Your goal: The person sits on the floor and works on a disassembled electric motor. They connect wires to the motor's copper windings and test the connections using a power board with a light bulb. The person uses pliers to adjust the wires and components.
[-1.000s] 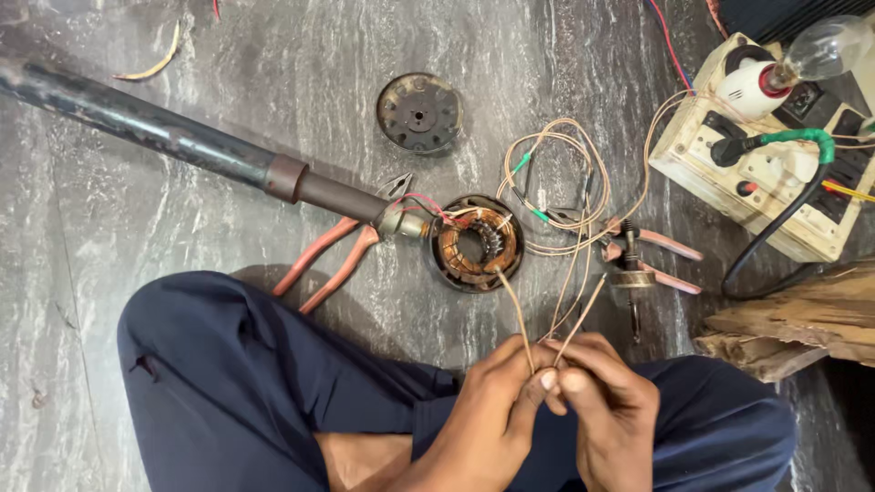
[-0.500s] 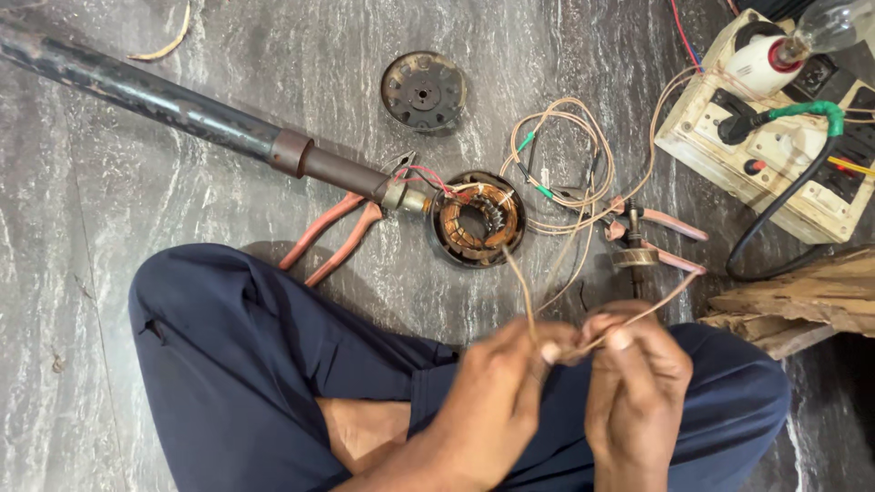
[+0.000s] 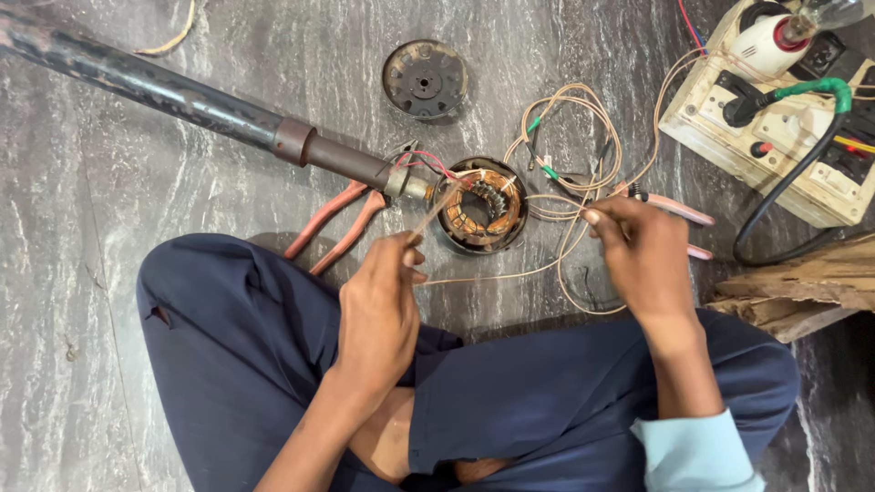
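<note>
While sitting cross-legged on the grey stone floor (image 3: 91, 273) in dark blue trousers (image 3: 237, 346), held a thin wire (image 3: 492, 273) stretched between both hands, low down and just in front of the knees.

Had lots of things lying around. Faced a long dark pipe (image 3: 173, 89) slanting in from the top left and joined to a round coil (image 3: 481, 205), with little red wires at the joint. Had pliers with reddish handles (image 3: 333, 223) lying under the pipe, just beside the left hand (image 3: 383, 296). Had a round metal lid (image 3: 424, 79) lying flat further up, apart from the rest. Had a messy loop of more wires (image 3: 570, 118) right beside the coil, crossing the held wire near the right hand (image 3: 643, 246) and making it hard to follow there. Hid part of a second tool with pink handles (image 3: 679, 211) under the right hand. Had a white switch box (image 3: 784, 137) at the top right, with a green cable (image 3: 811, 89), a black cable (image 3: 775, 205) curling down and a glass bulb (image 3: 834, 11) in the corner. Had rough bits of wood (image 3: 802, 287) near the right knee. Wore a light blue sleeve (image 3: 697, 456) on the right arm.

Pinched one end of the thin wire with the left hand, thumb and first finger pressed tight together, other fingers curled in. Pointed that short end up toward the coil. Gripped the far part with the right hand, fingers bent close together and thumb pressed flat on top. Could not count the strands under that thumb. Held the wire pale brown, very thin and sagging a little in the middle.
</note>
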